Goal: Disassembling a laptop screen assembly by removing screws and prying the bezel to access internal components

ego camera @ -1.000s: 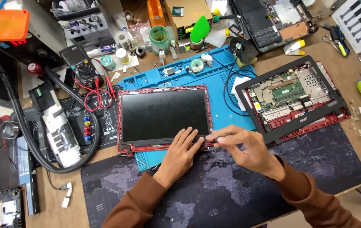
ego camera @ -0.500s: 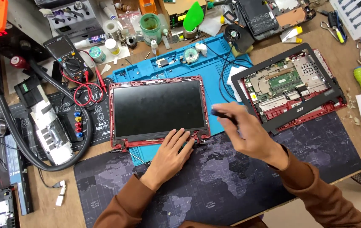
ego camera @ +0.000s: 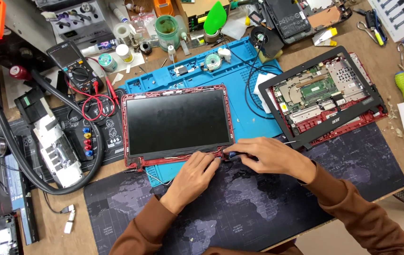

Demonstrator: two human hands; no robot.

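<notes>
A laptop screen panel (ego camera: pixel 176 120) lies face up in its red lid shell (ego camera: pixel 125 127) on a blue work mat (ego camera: pixel 254 123). My left hand (ego camera: pixel 195 177) rests flat with its fingertips on the lower edge of the lid, holding nothing. My right hand (ego camera: pixel 270 158) is at the lid's lower right corner, pinching a small dark tool (ego camera: pixel 231 154) whose tip meets the corner. The fingertips of both hands nearly touch there.
The opened red laptop base (ego camera: pixel 325 94), with a black bezel frame on it, lies to the right. A multimeter (ego camera: pixel 72 63) with red leads and a thick black hose (ego camera: pixel 8 137) lie left. Bottles and a green cup (ego camera: pixel 166 28) stand behind. A dark map-printed mat (ego camera: pixel 268 212) lies under my forearms.
My right hand, lifted with the tool beside the screen's right edge half a second ago, has come down to the lid's lower right corner. My left hand has stayed on the lower edge.
</notes>
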